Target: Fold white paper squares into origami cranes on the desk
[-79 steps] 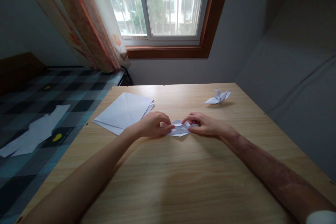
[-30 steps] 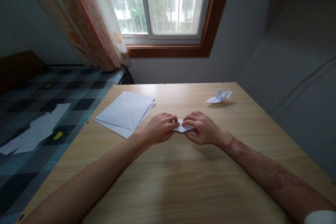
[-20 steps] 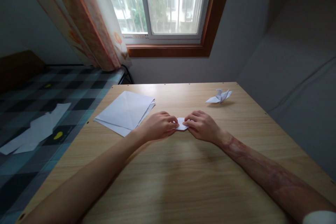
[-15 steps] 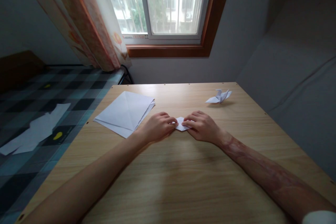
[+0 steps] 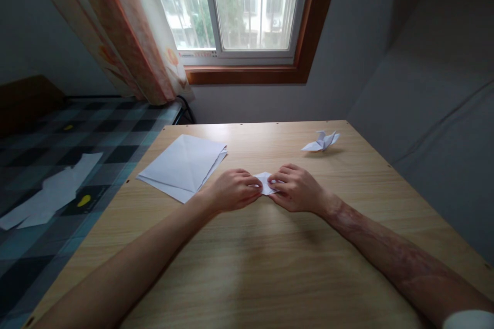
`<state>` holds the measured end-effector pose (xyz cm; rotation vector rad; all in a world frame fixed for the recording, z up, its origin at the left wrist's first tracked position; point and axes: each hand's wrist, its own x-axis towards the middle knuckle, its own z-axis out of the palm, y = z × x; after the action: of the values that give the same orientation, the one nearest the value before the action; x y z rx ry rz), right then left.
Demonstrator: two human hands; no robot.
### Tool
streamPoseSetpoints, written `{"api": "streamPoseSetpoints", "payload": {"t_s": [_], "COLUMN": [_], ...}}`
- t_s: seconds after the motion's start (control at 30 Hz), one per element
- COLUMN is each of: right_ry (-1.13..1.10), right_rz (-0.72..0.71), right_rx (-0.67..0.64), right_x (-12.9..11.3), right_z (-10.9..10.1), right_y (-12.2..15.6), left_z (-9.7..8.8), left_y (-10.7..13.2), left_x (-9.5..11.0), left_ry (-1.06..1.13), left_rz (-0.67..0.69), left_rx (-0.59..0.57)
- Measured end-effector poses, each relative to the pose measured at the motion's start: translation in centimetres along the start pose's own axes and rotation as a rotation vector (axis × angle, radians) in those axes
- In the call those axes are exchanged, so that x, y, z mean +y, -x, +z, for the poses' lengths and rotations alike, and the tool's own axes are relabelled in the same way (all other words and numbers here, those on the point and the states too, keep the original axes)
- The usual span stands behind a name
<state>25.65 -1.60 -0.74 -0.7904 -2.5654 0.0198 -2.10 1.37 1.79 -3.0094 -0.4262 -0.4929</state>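
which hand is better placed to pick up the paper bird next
Probably the right hand: the paper bird lies beyond it, on its side of the table. The left hand is farther off, near the white sheets. Both hold the folded paper; the right would likely release it first.

Left forearm [image 5: 150, 252], right forearm [image 5: 393, 252] slanting inward; left hand [image 5: 236, 189], right hand [image 5: 296, 188] close together, fingers [image 5: 250, 181] curled.

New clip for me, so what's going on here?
A person's left hand and right hand hold a small folded white paper between them at a wooden table. A folded paper bird sits farther back, toward the right; larger white sheets lie to the left.
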Motion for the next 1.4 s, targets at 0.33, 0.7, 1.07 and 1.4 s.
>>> {"api": "streamPoseSetpoints", "payload": {"t_s": [0.33,0.7,1.07,1.4], "right_ry": [-0.034,-0.191,-0.439,-0.477], "right_rz": [-0.017,0.118,0.307,0.444], "right_rx": [0.017,0.012,0.062,0.086], "right_x": [-0.6,-0.6,0.0,0.2], "right_z": [-0.1,-0.2,0.0,0.4], "right_y": [-0.3,-0.6,-0.7,-0.6], "left_z": [0.6,0.6,0.3,0.4], "left_y": [-0.1,0.0,-0.5,-0.9], "left_x": [-0.1,-1.1,-1.1,-0.7], "left_ry": [0.128,0.425,0.635,0.644], "left_rz": [-0.082,-0.248,-0.429,-0.527], "left_rx": [0.009,-0.002,-0.081,-0.08]}}
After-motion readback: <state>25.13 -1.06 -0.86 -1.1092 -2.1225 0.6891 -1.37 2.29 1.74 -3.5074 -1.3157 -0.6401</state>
